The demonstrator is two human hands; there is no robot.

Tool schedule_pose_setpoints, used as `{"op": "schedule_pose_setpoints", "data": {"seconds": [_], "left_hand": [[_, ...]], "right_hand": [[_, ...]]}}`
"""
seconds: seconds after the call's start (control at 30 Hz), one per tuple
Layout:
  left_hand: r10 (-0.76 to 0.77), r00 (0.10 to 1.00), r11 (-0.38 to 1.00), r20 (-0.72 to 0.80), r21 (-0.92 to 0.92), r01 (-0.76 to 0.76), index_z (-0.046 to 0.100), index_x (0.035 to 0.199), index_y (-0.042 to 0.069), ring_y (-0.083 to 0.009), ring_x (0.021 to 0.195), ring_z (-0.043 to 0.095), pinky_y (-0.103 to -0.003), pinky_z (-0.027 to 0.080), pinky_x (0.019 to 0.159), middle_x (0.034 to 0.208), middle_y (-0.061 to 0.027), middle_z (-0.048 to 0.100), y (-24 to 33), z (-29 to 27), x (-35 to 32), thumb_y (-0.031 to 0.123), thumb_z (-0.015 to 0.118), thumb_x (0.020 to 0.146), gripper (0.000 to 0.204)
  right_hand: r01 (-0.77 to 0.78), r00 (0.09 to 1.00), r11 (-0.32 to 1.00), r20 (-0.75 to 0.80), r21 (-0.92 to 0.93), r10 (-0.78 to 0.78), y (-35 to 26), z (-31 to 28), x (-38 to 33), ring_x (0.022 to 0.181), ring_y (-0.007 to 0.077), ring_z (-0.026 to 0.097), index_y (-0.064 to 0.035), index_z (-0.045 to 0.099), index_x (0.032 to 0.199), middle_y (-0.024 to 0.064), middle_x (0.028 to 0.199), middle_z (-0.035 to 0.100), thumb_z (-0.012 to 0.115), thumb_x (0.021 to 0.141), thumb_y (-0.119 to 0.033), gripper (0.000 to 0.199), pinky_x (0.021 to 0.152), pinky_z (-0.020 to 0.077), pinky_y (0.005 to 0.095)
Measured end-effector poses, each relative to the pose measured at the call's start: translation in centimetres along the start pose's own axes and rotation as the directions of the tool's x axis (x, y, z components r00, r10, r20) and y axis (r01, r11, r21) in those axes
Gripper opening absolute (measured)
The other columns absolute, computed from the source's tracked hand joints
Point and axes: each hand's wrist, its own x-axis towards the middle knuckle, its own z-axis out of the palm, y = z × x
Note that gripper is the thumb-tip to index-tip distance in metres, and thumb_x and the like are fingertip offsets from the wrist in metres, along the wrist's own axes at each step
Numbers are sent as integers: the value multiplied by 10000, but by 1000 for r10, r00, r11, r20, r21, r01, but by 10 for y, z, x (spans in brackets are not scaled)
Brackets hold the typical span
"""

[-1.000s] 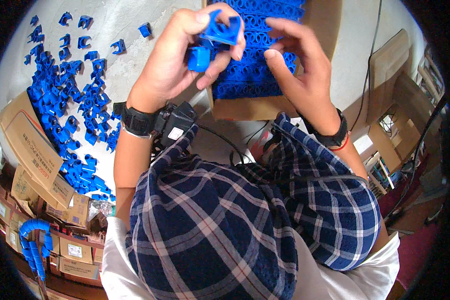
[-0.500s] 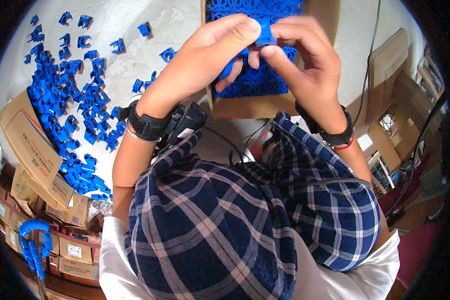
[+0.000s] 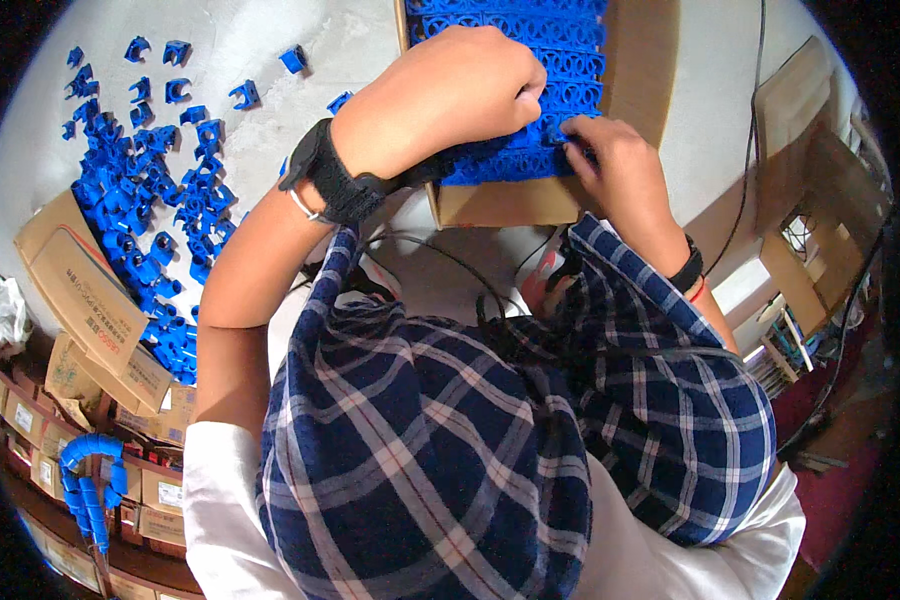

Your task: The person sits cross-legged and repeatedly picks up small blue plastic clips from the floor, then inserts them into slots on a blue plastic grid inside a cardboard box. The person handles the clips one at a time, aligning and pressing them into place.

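Note:
An open cardboard carton (image 3: 505, 207) in front of me holds rows of blue plastic pipe clips (image 3: 560, 68). Over its left side, my left hand (image 3: 460, 90) is closed with the knuckles up. Its fingers curl down out of sight, so whatever they hold is hidden. Inside the carton's right part, my right hand (image 3: 620, 165) has thumb and forefinger bent around a blue pipe clip (image 3: 552, 128) at the near end of the rows. The clip is partly covered by the fingertips.
Many loose blue pipe clips (image 3: 120, 200) lie heaped on the pale floor to the left, beside a cardboard flap (image 3: 85, 285). Stacked boxes (image 3: 160, 490) and a curved string of blue clips (image 3: 90, 445) are at lower left. A black cable (image 3: 757, 120) runs down the right.
Both hands have come down from holding a blue clip above the carton to the rows inside it. The left hand has turned knuckles up, and the hands have moved apart.

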Motion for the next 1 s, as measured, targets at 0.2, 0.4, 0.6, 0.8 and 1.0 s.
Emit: {"op": "schedule_pose_setpoints", "data": {"seconds": [0.2, 0.4, 0.6, 0.8, 1.0], "left_hand": [[-29, 996, 999, 88, 28, 26, 706, 766, 59, -387, 721, 654, -472, 535, 675, 713, -202, 644, 3, -2, -1, 185, 622, 785, 153], [-67, 978, 994, 197, 98, 48, 701, 856, 101, -361, 730, 658, -455, 540, 674, 766, -163, 664, 11, -2, -3, 209, 643, 852, 123], [-27, 891, 972, 452, 219, -81, 694, 984, 108, -339, 743, 675, -448, 561, 664, 846, -127, 671, 22, -1, -12, 187, 628, 867, 156], [95, 850, 945, 519, 221, -240, 591, 1282, 85, -297, 697, 678, -404, 561, 595, 862, -110, 626, 24, 0, -17, 163, 554, 905, 387], [56, 882, 907, 469, 345, -241, 535, 1362, 75, -259, 701, 676, -367, 559, 578, 890, -95, 617, 24, 14, -20, 127, 531, 888, 477]], "right_hand": [[6, 999, 998, -39, -65, -9, 7, 14, -5, 804, 326, 624, -86, 594, 866, 118, 783, 607, 584, 824, -77, 44, 686, 527, 435], [85, 990, 992, -103, -96, -95, 11, 29, -6, 787, 278, 628, -91, 595, 844, 93, 786, 621, 571, 820, -72, 39, 705, 533, 392], [139, 978, 990, -157, 12, -136, 12, 33, -7, 791, 271, 621, -82, 593, 870, 88, 792, 619, 570, 819, -73, 57, 711, 524, 386], [136, 979, 989, -162, 60, -125, 12, 37, -4, 796, 278, 606, -84, 591, 891, 79, 793, 596, 576, 822, -85, 71, 718, 509, 399], [123, 991, 986, -58, 108, -118, 19, 36, -9, 861, 274, 597, -83, 606, 918, 91, 858, 598, 593, 827, -92, 93, 757, 501, 397]]}}
